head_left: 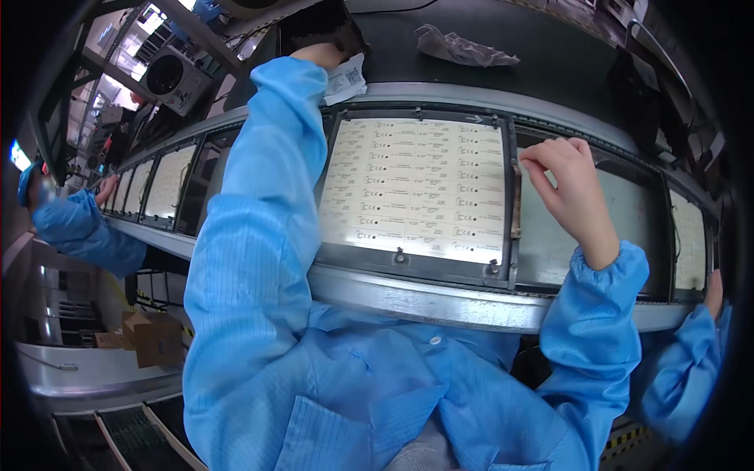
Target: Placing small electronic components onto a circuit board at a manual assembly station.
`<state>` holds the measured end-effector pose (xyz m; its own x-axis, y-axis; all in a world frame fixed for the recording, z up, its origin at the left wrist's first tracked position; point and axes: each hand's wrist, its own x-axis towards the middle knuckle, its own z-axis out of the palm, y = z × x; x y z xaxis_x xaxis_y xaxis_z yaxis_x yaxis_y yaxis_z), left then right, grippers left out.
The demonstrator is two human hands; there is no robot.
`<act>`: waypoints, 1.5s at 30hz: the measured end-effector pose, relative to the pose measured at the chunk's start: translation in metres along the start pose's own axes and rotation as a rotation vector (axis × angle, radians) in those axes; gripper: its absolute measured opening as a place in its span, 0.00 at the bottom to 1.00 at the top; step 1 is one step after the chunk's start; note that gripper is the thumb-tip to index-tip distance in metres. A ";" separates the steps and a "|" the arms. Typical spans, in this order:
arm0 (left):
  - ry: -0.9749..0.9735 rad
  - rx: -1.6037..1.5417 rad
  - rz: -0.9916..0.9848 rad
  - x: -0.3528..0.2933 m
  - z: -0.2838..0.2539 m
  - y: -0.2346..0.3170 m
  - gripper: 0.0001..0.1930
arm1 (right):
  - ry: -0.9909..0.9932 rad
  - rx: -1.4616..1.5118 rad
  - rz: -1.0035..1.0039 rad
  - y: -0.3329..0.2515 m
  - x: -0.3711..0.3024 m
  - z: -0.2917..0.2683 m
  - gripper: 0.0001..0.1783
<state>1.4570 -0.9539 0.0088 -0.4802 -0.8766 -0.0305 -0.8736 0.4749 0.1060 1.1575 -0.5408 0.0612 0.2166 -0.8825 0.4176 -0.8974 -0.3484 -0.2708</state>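
My left hand [320,54] reaches across the line into a dark open box [314,23] at the far side; its fingers are hidden inside the box. A white paper slip with a printed square code [345,82] lies beside that wrist. In front of me a dark frame [369,256] holds a pale panel [412,184] printed with rows of small label-like cells. My right hand [567,182] hovers just right of this frame, above a darker framed section. Its fingers are curled in toward the thumb, and whatever may be between them cannot be made out.
A crumpled grey cloth [463,47] lies on the dark green surface [542,31] behind the line. More framed panels [166,182] run off to the left and another [688,235] to the right. Co-workers' blue sleeves [90,235] show at both sides. A metal rail [424,297] borders my side.
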 end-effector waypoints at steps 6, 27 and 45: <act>-0.164 -0.188 -0.155 -0.007 0.000 0.025 0.23 | 0.043 -0.004 0.020 0.007 -0.003 0.009 0.04; 0.242 0.379 -0.022 0.003 -0.007 0.006 0.21 | -0.024 0.012 -0.001 0.012 -0.005 0.020 0.03; 0.286 -0.092 0.835 -0.207 0.029 0.168 0.15 | -0.124 0.107 0.073 -0.004 0.014 0.017 0.05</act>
<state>1.4069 -0.6905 0.0044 -0.9097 -0.2380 0.3404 -0.2308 0.9710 0.0621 1.1713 -0.5573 0.0534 0.2043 -0.9363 0.2856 -0.8677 -0.3082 -0.3899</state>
